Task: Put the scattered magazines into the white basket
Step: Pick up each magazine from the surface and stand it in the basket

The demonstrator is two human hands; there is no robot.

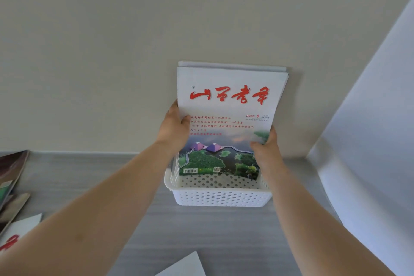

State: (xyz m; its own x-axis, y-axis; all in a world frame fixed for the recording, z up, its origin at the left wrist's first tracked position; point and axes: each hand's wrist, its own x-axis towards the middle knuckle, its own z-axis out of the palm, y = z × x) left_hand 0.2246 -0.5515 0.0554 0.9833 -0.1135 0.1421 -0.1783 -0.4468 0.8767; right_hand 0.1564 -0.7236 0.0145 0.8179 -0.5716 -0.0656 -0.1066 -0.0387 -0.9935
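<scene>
A white perforated basket (pixel 221 197) stands on the grey table against the wall. A magazine (pixel 228 105) with a white cover, red title and a garden photo stands upright in it, with one or two more magazines behind it leaning on the wall. My left hand (pixel 174 130) grips the front magazine's left edge, thumb on the cover. My right hand (pixel 265 150) grips its right edge lower down. The magazines' lower ends are inside the basket.
Several magazines (pixel 11 177) lie scattered at the table's left edge, one with red lettering (pixel 13 237) at the lower left. A white sheet corner (pixel 186 266) shows at the bottom. A white panel (pixel 369 141) rises on the right.
</scene>
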